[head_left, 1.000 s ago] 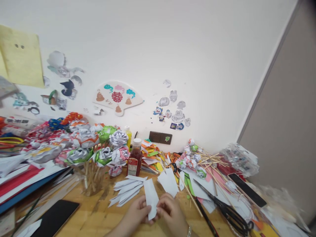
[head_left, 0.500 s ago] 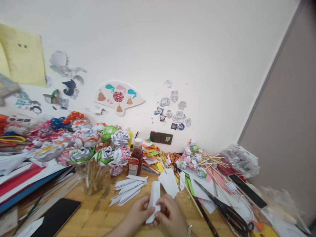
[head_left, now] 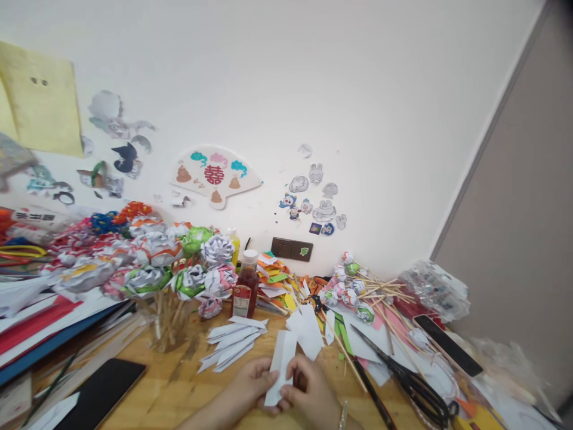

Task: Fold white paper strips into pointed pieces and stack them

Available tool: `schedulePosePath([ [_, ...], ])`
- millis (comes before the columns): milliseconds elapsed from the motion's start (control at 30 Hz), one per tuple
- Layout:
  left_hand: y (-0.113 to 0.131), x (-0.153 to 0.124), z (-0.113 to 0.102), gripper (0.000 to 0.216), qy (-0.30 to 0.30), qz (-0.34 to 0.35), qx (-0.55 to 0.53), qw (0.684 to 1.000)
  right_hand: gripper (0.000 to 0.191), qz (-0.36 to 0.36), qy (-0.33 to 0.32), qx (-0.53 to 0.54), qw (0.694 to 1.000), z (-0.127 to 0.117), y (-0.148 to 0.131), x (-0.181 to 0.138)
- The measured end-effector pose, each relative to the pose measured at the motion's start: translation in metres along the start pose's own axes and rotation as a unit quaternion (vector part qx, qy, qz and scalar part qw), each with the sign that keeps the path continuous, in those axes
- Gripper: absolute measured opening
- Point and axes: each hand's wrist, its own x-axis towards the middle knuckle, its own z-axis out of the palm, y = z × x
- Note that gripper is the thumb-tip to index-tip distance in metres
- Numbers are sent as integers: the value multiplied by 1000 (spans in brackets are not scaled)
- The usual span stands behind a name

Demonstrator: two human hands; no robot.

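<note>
Between my two hands a folded strip of white paper (head_left: 283, 352) stands tilted, a lengthwise crease running down it. My left hand (head_left: 254, 382) pinches its left edge, thumb on the front. At the right edge, my right hand (head_left: 310, 388) grips the strip with bent fingers and thumb; some fingertips are hidden behind the paper. Just beyond, to the left, lies a fanned pile of folded white paper strips (head_left: 235, 343). White paper pieces (head_left: 307, 334) lie beyond my right hand.
Paper flowers on sticks stand in a clear container (head_left: 168, 325) beside a red sauce bottle (head_left: 245, 286). On the right are black scissors (head_left: 414, 388), wooden sticks (head_left: 356, 370) and a phone (head_left: 450, 346). A dark tablet-like slab (head_left: 105, 391) lies left.
The paper strip looks wider and leans a little more to the right, its fold opened somewhat. Both hands keep hold of it and have shifted only slightly.
</note>
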Motion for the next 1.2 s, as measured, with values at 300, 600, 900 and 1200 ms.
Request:
schedulePosePath([
  [300, 0, 1, -2, 32, 48, -6, -24, 999, 16, -31, -25, 72, 997, -5, -4, 4],
  [600, -14, 14, -8, 38, 26, 57, 0, 998, 17, -20, -41, 129, 991, -6, 5, 7],
  [900, -31, 22, -17, 41, 6, 88, -5, 996, 5, -22, -6, 23, 999, -4, -5, 4],
  [1200, -24, 20, -15, 38, 11, 88, 6, 996, 13, -25, 11, -76, 997, -3, -23, 2],
])
